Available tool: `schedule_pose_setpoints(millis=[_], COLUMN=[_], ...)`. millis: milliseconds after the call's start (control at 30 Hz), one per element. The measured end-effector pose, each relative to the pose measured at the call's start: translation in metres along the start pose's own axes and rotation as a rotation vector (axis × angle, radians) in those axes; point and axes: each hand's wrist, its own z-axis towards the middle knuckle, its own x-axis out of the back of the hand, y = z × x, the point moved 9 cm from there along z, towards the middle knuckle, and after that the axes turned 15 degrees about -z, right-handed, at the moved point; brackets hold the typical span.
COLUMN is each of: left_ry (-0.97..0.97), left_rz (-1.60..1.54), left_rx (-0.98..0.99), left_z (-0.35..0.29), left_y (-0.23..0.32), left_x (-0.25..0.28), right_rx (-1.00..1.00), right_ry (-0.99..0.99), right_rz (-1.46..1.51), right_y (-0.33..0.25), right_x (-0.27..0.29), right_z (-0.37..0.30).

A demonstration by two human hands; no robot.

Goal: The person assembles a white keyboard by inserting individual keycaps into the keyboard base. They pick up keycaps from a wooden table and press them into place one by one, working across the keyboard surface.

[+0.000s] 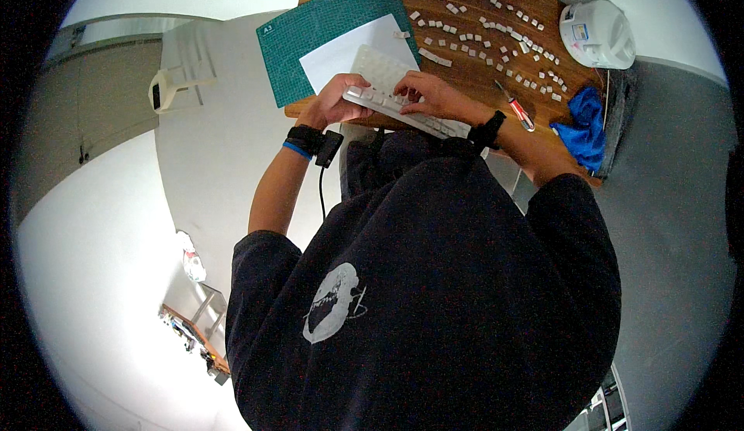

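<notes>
Both hands, the left hand [335, 99] at nine o'clock and the right hand [428, 94] at three, grasp the light, rigid white keyboard [385, 82], apparently by its near edge, where it should lift without flexing.

One keyboard [387, 82], one cutting mat [325, 28], one screwdriver [515, 107], many keycaps [496, 36].

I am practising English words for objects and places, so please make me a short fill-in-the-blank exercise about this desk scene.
1. Both hands, the left hand and the right hand, rest on a white ____.
2. The sheet of white paper lies on a ____ cutting mat.
3. Many loose white keycaps are scattered over the ____ table.
4. A crumpled ____ cloth lies near the table's right end.

Missing words: keyboard; green; wooden; blue
</notes>
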Motion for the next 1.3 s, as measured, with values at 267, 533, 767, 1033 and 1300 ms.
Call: schedule_pose_setpoints(millis=[267,533,767,1033,1300], left_ry=[-0.148,-0.141,-0.107,-0.114,-0.168], left_rz=[-0.284,-0.285,0.071,-0.401,-0.184], left_rx=[0.158,0.177,-0.114,0.309,0.216], left_z=[0.019,0.022,-0.004,0.006,0.012], left_y=[-0.012,-0.017,0.01,-0.016,-0.014], left_x=[-0.006,-0.006,-0.021,-0.015,-0.006], right_rx=[0.032,0.032,0.052,-0.157,-0.362], right_ry=[0.014,-0.037,-0.072,-0.122,0.002], right_rz=[0.023,-0.012,-0.02,-0.01,0.045], right_y=[-0.003,-0.003,-0.004,0.021,0.079], right_x=[0.007,0.003,0.007,-0.007,0.012], right_z=[0.0,0.007,0.013,0.01,-0.009])
